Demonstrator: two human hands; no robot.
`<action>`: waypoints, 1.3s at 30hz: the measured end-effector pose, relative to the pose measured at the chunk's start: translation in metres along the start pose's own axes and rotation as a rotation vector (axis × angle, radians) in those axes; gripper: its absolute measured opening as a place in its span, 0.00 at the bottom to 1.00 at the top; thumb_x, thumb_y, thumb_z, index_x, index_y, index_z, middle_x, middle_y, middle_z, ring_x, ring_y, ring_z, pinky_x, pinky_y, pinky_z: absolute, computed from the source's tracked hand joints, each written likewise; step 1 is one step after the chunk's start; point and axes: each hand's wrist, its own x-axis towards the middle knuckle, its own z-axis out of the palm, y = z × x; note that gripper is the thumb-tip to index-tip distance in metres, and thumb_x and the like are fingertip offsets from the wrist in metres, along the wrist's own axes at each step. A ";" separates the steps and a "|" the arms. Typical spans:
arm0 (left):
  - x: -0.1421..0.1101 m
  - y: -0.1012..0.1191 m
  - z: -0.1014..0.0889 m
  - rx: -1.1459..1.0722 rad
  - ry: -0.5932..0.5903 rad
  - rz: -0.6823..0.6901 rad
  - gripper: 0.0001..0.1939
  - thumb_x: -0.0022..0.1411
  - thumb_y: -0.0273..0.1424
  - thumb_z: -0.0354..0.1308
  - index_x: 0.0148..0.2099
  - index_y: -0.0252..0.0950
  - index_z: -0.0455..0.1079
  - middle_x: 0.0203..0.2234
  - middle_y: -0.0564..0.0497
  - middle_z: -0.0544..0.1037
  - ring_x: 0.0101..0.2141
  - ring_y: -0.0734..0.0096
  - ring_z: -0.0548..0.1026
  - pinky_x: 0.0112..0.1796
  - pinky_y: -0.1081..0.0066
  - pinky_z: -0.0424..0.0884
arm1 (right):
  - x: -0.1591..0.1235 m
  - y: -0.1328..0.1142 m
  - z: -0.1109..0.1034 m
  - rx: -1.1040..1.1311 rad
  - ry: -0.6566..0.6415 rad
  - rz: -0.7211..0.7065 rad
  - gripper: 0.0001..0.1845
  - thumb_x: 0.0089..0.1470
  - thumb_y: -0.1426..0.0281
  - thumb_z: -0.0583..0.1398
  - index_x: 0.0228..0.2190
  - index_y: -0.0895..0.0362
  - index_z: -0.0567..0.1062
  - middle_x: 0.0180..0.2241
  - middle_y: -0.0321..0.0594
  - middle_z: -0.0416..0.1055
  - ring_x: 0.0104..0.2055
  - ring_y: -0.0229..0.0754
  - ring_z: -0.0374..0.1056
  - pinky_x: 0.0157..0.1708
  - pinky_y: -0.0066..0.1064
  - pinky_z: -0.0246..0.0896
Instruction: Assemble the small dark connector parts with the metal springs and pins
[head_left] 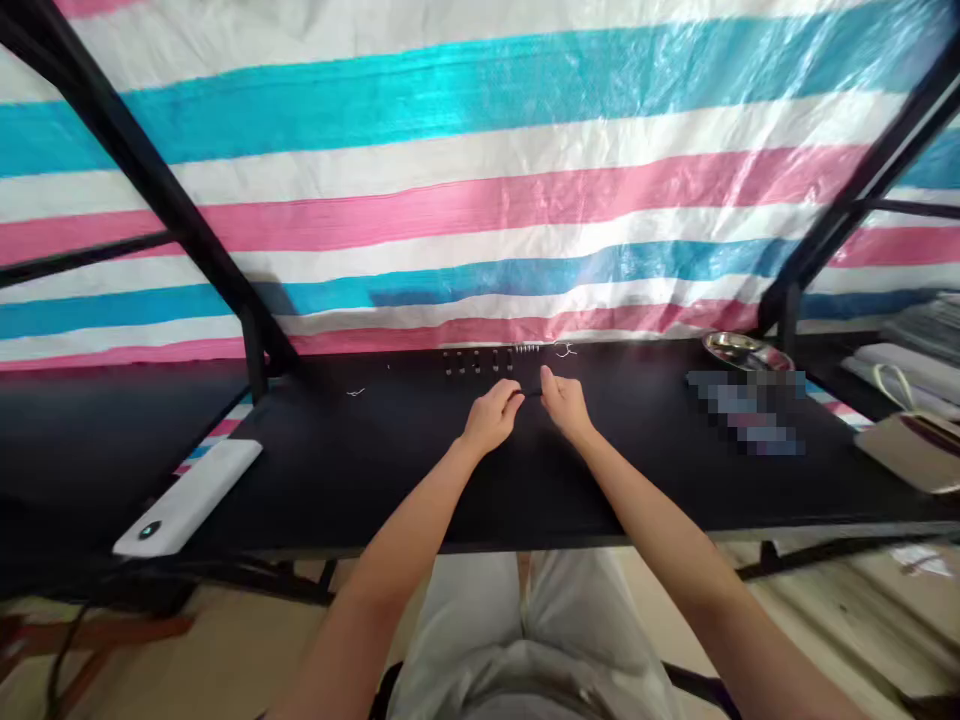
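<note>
My left hand [495, 414] and my right hand [566, 404] are closed over the black table [360, 470], a short gap apart. A thin dark strip [532, 393] spans that gap, pinched at both ends; its exact kind is too small to tell. Just beyond the hands, several small black pieces [477, 362] with pale ends lie in a row. To their right sits a line of tiny whitish pieces [527, 349]. Thin white curved bits [564, 350] rest near the back edge, past my right hand.
Other thin white scraps [355, 392] lie left on the table. A long white device [191, 498] rests at the left edge. At right are a shiny metal dish [748, 352], a blurred-out patch and a beige pouch [907, 452]. Black frame posts [150, 170] stand before a striped sheet [480, 210].
</note>
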 end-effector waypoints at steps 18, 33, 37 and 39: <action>0.000 -0.002 0.003 -0.061 0.128 -0.058 0.10 0.62 0.35 0.46 0.42 0.36 0.63 0.26 0.54 0.70 0.19 0.82 0.63 0.27 0.77 0.62 | 0.001 0.003 0.004 0.340 -0.101 0.108 0.25 0.52 0.50 0.52 0.15 0.56 0.60 0.12 0.31 0.58 0.12 0.30 0.52 0.13 0.24 0.47; 0.001 -0.009 0.003 -0.028 0.087 -0.122 0.11 0.63 0.34 0.45 0.46 0.39 0.61 0.25 0.54 0.73 0.25 0.76 0.71 0.30 0.76 0.65 | 0.003 0.006 0.004 0.416 -0.139 0.107 0.25 0.52 0.51 0.53 0.16 0.57 0.63 0.12 0.30 0.57 0.12 0.29 0.53 0.13 0.24 0.48; 0.002 -0.008 0.000 -0.009 0.077 -0.122 0.10 0.63 0.34 0.44 0.45 0.38 0.61 0.25 0.54 0.73 0.25 0.76 0.71 0.30 0.76 0.65 | 0.003 0.003 0.004 0.409 -0.127 0.107 0.25 0.51 0.51 0.53 0.16 0.57 0.63 0.12 0.30 0.57 0.12 0.29 0.53 0.13 0.24 0.47; 0.003 -0.008 0.000 -0.012 0.077 -0.120 0.10 0.63 0.35 0.44 0.45 0.38 0.62 0.24 0.54 0.73 0.24 0.76 0.71 0.30 0.76 0.65 | 0.003 0.003 0.004 0.399 -0.124 0.107 0.25 0.51 0.50 0.53 0.16 0.57 0.63 0.12 0.30 0.57 0.12 0.29 0.53 0.13 0.24 0.47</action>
